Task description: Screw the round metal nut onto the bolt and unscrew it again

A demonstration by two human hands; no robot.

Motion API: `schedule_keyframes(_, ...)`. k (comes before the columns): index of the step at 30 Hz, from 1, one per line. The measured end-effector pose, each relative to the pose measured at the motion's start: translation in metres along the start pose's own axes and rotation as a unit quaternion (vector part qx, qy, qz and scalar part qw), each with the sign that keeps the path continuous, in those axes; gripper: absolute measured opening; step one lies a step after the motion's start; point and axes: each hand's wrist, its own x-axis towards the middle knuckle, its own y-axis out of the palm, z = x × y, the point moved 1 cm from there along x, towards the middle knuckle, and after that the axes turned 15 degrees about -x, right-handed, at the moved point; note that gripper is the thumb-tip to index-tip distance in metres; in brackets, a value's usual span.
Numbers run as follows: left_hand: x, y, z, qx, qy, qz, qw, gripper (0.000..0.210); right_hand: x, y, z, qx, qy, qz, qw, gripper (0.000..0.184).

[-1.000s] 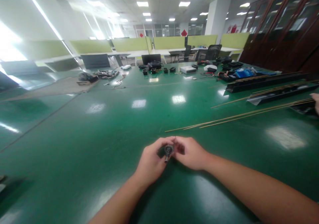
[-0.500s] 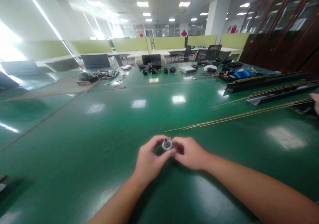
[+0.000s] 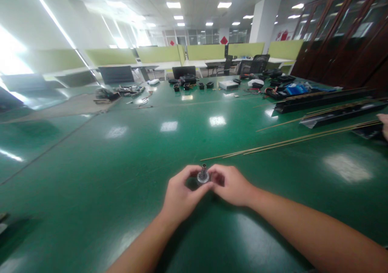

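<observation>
A: And the small metal part has been turned! A second ago its narrow stem was pointed down toward the near side; now it is tipped upward, the round flange below.

B: So the stem's end is brought into view. By the look of it, the part is being turned over in the fingers, not released.

A: And the grip?

B: By the left hand, the flange is pinched, thumb and fingers closed around it. By the right hand, curled fingers are brought up to its right side; whether they are pressed on it cannot be told.

A: All this is held over the green table, near side. Beyond?

B: Thin brass-coloured rods are left lying, unshifted, and at the far right another person's hand is glimpsed.
</observation>
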Motion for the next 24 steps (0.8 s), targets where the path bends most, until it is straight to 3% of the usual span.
schedule_keyframes(9, 0.0023, -0.0015, -0.0019, 0.022, 0.056, 0.006, 0.998, 0.019, -0.0003, 0.0018, -0.0013, 0.03, 0.011, -0.029, 0.999, 0.027)
schedule_keyframes(24, 0.0019, -0.0025, -0.0008, 0.028, 0.065, 0.023, 0.997, 0.018, -0.0009, 0.0013, -0.0018, -0.014, 0.0, -0.035, 0.999, 0.03)
